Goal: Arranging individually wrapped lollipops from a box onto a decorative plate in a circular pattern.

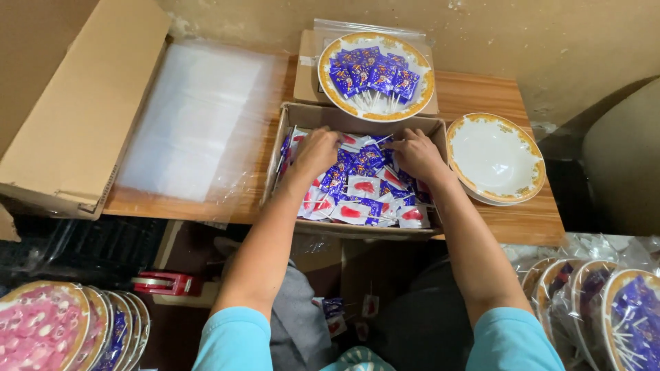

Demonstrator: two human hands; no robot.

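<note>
Wrapped lollipops (pixel 357 189) are being gathered inside the cardboard box (pixel 275 165), both the left hand (pixel 317 150) and right hand (pixel 414 152) curled, fingers buried among them; a firm pinch seems needed before lifting.

Your left hand (pixel 317 152) and right hand (pixel 416 154) reach forward side by side, palms down. Both arms are extended, fingers curled downward.

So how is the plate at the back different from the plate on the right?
The back plate holds blue-wrapped lollipops; the right plate holds nothing. The back plate rests on flat cardboard and clear bags; the right plate sits on the wooden table. Both are round and white with gold-patterned rims.
</note>
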